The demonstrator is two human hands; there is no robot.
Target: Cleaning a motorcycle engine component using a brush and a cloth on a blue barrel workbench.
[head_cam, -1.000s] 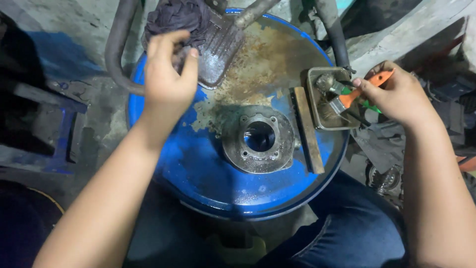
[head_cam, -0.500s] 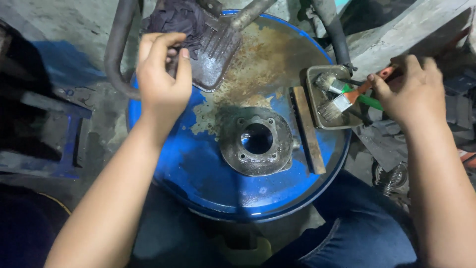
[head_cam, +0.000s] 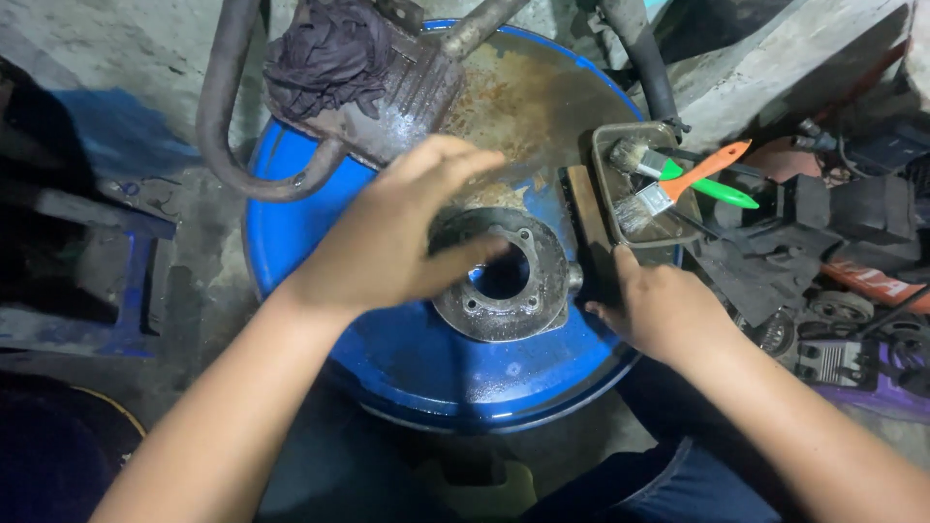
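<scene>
A round greasy metal flange (head_cam: 523,295) with a centre hole lies on the rusty top of a blue drum (head_cam: 426,363). My left hand (head_cam: 397,237) hovers over the flange's left half, fingers spread, holding nothing. My right hand (head_cam: 659,310) rests at the flange's right edge, fingers touching a flat dark metal bar (head_cam: 586,218) beside it. Two paintbrushes, one with an orange handle (head_cam: 678,184) and one with a green handle (head_cam: 693,174), lie in a small square metal tray (head_cam: 605,179) on the drum's right rim.
A dark rag (head_cam: 325,53) sits on a ribbed metal part (head_cam: 407,102) with a curved pipe (head_cam: 228,136) at the drum's back. A black hose (head_cam: 644,58) runs behind the tray. Engine parts and tools (head_cam: 833,320) crowd the floor on the right. A blue stool (head_cam: 87,281) stands left.
My left hand left the rag and ribbed part and came down over the flange. My right hand let go of the orange brush, now in the tray, and moved to the flange's right edge.
</scene>
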